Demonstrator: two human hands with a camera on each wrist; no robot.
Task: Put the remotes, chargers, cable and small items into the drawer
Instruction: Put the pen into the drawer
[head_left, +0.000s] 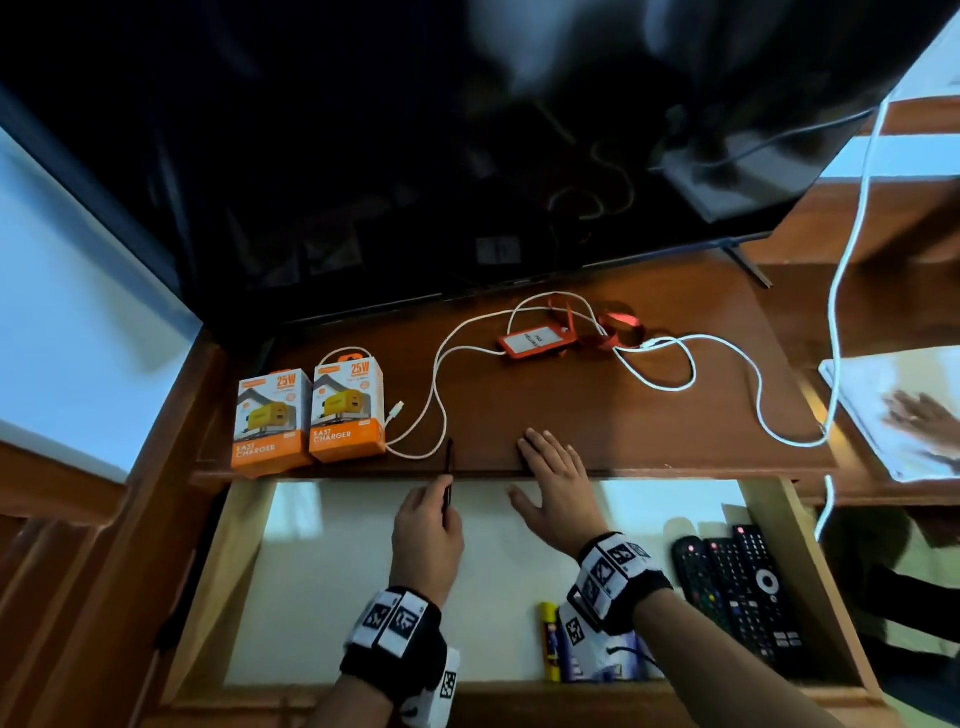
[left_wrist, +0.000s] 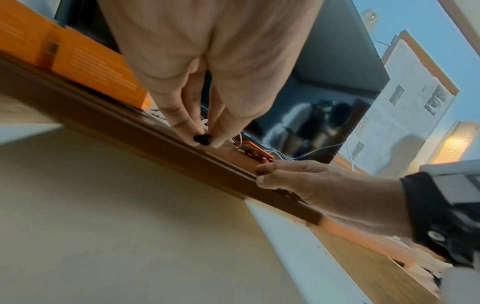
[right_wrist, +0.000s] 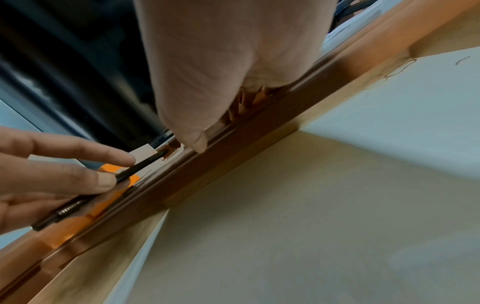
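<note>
- Below the television (head_left: 415, 156), on the brown shelf (head_left: 597, 415), my left hand (head_left: 427, 540) pinches one thin black pen (head_left: 450, 467) between thumb and fingers, its tip over the shelf's front edge.
- My right hand (head_left: 558, 488) lies flat and relaxed, fingers straight on that same edge, holding nothing.
- Two orange charger boxes (head_left: 309, 415) stand side by side at the shelf's left end, touching each other.
- One white cable (head_left: 441, 415) loops across the shelf from beside the boxes toward its right end.
- One orange badge holder (head_left: 535, 343) with a red strap lies near the shelf's back, the cable crossing it.
- Beneath the shelf, the open drawer (head_left: 244, 545) holds three black remotes (head_left: 737, 592) at its right side and one yellow-capped glue stick (head_left: 550, 642) near its front.
</note>
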